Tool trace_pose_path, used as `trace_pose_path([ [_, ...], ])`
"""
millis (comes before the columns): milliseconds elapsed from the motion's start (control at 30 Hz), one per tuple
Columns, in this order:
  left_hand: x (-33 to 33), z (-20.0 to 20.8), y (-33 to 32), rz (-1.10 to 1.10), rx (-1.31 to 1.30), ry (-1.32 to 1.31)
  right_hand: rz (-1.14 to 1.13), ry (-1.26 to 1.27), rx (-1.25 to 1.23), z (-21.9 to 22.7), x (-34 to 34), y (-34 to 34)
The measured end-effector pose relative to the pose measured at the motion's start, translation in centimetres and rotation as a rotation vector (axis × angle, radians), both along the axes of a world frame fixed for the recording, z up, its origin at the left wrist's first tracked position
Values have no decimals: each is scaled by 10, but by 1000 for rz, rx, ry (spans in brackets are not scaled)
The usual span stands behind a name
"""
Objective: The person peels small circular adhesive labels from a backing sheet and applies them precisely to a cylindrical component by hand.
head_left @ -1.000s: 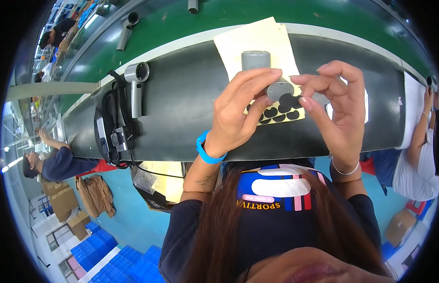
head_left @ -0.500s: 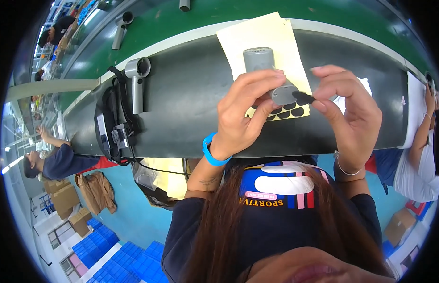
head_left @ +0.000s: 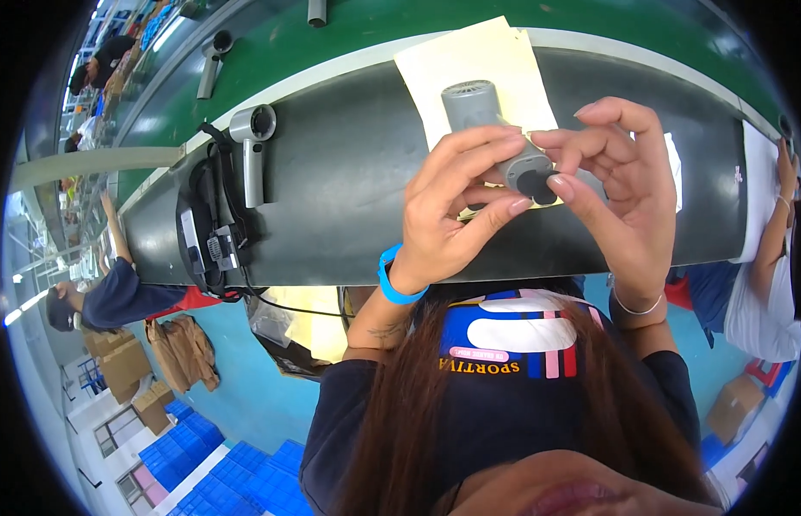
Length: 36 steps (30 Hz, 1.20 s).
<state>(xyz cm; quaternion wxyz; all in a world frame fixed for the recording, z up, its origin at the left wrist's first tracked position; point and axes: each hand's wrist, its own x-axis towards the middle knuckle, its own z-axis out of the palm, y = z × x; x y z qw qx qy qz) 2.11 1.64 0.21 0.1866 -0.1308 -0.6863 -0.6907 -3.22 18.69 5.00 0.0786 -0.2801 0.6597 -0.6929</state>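
Observation:
A grey hair dryer (head_left: pixel 471 105) lies in my left hand (head_left: pixel 448 193), its vented head pointing away and its handle end facing me. My left fingers wrap the handle, with the thumb beneath. A black round sticker (head_left: pixel 531 183) covers part of the flat handle end. My right hand (head_left: pixel 628 176) has its thumb tip on that sticker's edge, while the forefinger touches the handle's side. Under the dryer is a pale yellow sheet (head_left: pixel 525 73), its near part mostly hidden by my hands.
Another grey hair dryer (head_left: pixel 252 159) rests on the black work surface (head_left: pixel 340 172), beside a black strap with a device (head_left: pixel 213 232). Beyond the pale edge runs a green belt (head_left: pixel 366 26) carrying more grey pieces. Co-workers sit at left and right.
The black sticker, held away from the handle end before, now lies against it. My right hand has come closer, its forefinger touching the handle. Pieces on the green belt have shifted left.

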Motion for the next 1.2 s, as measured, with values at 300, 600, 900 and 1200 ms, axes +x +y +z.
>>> trace_pose_path([
  [300, 0, -1, -2, -132, 118, -58, -15, -37, 40, 5, -1, 3],
  [600, -2, 0, 1, -116, 121, -54, -15, -48, 46, 4, -2, 3],
  [900, -1, 1, 1, -98, 118, -66, -19, -42, 54, 4, -2, 2],
  [1200, 0, 1, 1, -96, 128, -71, -28, -48, 56, 6, 0, 0],
])
